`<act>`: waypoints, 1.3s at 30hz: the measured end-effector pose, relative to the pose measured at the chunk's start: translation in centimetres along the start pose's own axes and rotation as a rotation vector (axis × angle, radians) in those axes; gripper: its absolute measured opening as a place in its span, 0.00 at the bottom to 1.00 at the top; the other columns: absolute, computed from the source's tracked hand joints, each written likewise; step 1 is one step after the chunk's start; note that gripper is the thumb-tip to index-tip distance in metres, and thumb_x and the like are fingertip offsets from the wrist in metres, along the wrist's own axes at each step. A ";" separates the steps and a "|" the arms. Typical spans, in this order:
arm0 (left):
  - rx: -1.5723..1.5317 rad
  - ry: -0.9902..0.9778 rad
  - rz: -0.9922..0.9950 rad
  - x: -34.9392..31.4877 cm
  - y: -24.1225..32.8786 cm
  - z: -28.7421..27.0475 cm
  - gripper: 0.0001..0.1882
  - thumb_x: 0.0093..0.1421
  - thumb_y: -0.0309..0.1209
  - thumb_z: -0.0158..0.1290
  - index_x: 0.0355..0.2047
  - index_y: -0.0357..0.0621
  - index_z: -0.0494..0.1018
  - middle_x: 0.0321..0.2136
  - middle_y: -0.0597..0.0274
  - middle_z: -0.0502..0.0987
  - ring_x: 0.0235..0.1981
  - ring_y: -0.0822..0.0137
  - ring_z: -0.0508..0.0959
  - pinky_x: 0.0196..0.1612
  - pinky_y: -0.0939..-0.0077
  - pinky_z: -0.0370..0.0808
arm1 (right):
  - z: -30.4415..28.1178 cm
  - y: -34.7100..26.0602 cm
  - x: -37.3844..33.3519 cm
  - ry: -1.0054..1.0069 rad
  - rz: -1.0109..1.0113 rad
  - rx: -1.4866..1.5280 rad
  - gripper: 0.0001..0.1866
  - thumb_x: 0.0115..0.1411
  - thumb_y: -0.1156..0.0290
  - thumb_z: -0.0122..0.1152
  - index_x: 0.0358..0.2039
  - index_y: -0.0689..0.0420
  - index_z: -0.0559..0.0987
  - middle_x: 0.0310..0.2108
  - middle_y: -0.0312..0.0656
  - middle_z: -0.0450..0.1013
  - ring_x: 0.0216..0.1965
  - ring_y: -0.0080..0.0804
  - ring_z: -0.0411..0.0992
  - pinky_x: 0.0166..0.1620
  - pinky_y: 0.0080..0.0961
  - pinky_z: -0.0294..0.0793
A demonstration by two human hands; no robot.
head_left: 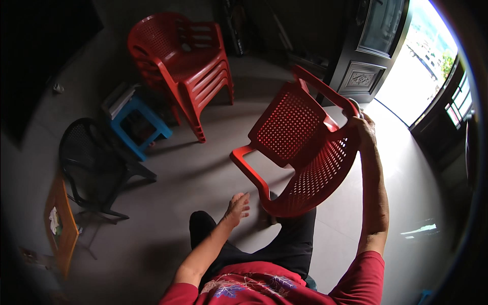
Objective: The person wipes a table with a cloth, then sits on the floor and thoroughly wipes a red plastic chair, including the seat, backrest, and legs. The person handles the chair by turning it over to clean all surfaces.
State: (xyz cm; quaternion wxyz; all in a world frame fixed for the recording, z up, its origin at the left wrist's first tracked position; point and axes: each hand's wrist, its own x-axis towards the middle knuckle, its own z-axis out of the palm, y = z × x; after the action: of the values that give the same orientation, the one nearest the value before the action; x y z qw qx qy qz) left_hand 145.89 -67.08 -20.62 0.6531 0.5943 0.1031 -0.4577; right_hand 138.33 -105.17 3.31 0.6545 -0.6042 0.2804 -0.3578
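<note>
My right hand is closed on the top of a red plastic armchair with a perforated seat and back. The chair is tilted in front of my legs, its rounded back toward me. A small pale thing shows by my right fingers; I cannot make out what it is. My left hand holds nothing. Its fingers are apart, a little to the left of the chair's near armrest and apart from it.
A stack of red armchairs stands at the far left. Beside it are a blue stool, a dark armchair and a wooden-topped table. At the far right a dark door stands open to bright daylight.
</note>
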 end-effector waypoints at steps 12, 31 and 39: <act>-0.406 -0.295 -0.005 -2.8 6.5 12.4 0.14 0.56 0.32 0.56 0.41 0.42 0.69 0.33 0.59 0.77 0.30 0.62 0.79 0.32 0.66 0.80 | -13.6 -1.4 -0.5 0.290 0.187 -0.178 0.24 0.38 0.78 0.51 0.40 0.74 0.73 0.37 0.52 0.72 0.36 0.39 0.72 0.36 0.29 0.73; -0.395 -0.583 -0.100 -9.2 3.6 28.6 0.13 0.62 0.33 0.50 0.45 0.43 0.68 0.40 0.61 0.77 0.41 0.65 0.78 0.35 0.75 0.79 | -5.9 6.0 -17.2 0.955 -0.252 -0.264 0.52 0.49 0.78 0.67 0.64 0.60 0.40 0.57 0.49 0.56 0.55 0.35 0.61 0.57 0.29 0.62; -0.270 -0.839 -0.358 -8.9 4.5 25.5 0.11 0.63 0.32 0.48 0.45 0.44 0.68 0.45 0.53 0.74 0.48 0.57 0.75 0.46 0.63 0.76 | -7.8 4.9 -16.0 0.983 -0.213 -0.321 0.41 0.47 0.79 0.52 0.61 0.70 0.48 0.54 0.53 0.57 0.53 0.38 0.62 0.58 0.29 0.61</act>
State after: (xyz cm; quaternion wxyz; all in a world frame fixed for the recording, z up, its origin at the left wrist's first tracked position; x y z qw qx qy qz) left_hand 133.73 -85.62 -4.56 0.6206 0.2408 -0.0104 -0.7462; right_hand 123.35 -96.77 -3.43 0.3050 -0.4831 0.5425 -0.6159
